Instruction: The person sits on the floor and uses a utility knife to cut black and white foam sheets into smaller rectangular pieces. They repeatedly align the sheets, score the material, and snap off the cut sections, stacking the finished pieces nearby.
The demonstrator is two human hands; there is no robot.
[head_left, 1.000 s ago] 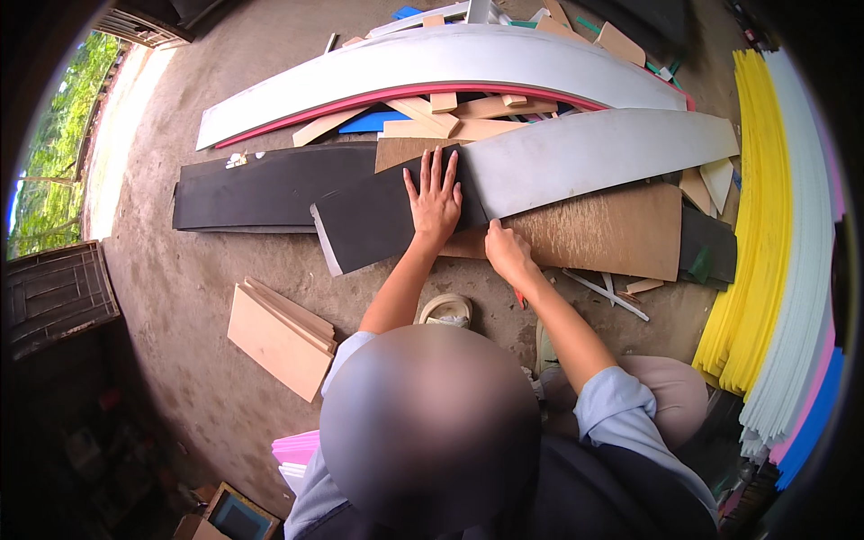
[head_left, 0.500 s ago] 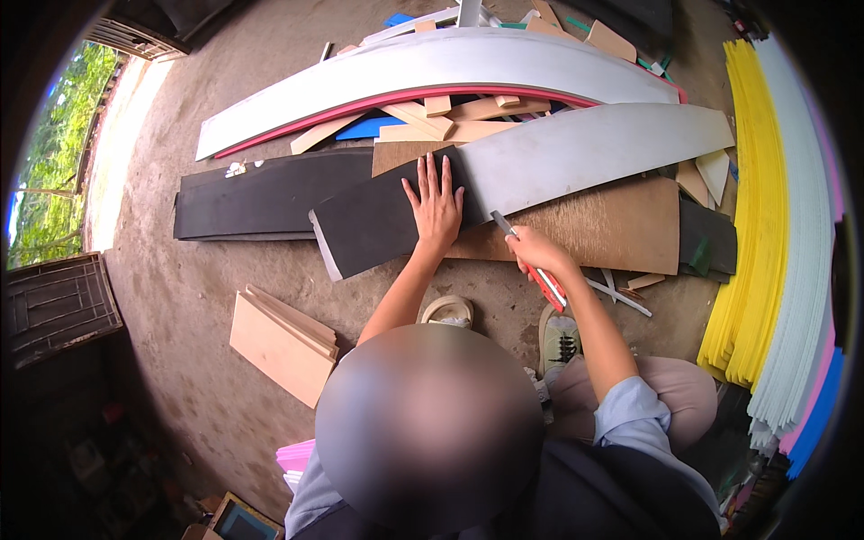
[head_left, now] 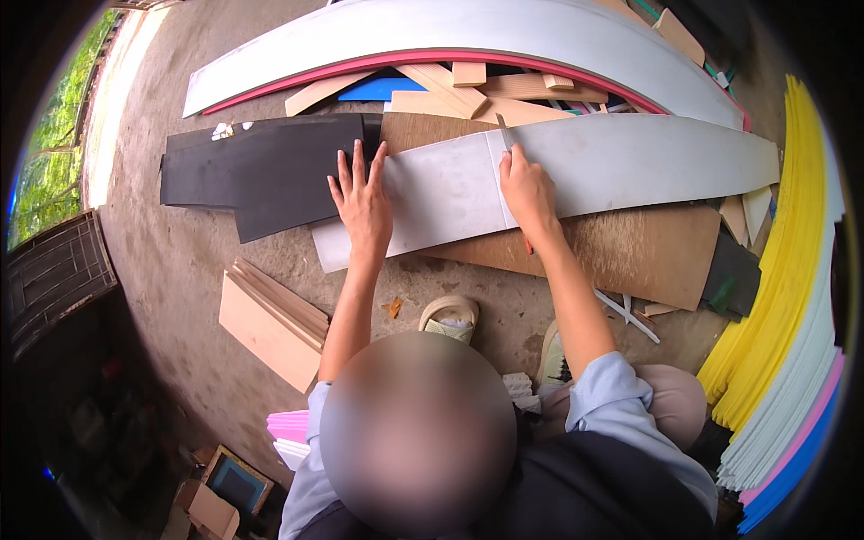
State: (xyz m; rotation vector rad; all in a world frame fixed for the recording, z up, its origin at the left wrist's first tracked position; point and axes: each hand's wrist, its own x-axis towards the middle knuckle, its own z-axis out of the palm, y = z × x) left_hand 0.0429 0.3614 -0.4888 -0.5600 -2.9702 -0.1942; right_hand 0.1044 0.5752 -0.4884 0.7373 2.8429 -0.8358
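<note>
I have the left hand (head_left: 364, 205) palm down with its fingers spread, laid where the black sheet (head_left: 279, 171) meets the grey sheet (head_left: 630, 162); it is flat and grips nothing, and I cannot tell which sheet lies uppermost beneath the palm; the right hand (head_left: 529, 191) is curled tight around the cutter (head_left: 502, 132), whose blade tip reaches past the far edge of the grey sheet, with a bit of red handle showing on the near side.

The grey sheet lies low before the person's feet, crosswise over the brown board (head_left: 639, 252), which rests near the floor (head_left: 180, 270); a thin line (head_left: 496, 168) crosses the grey sheet just left of the blade; whether it goes right through or only marks the surface I cannot tell.

I judge the grey sheet to be light, foam-like stuff; fairly bendy over its length, smooth enough to slide on the brown board, and easily dented or torn at its edges; I would hold it with a broad, flat palm near the line, fingers well clear of the blade; for lifting, I would take both long edges and support the middle, where it could part or fold.
</note>
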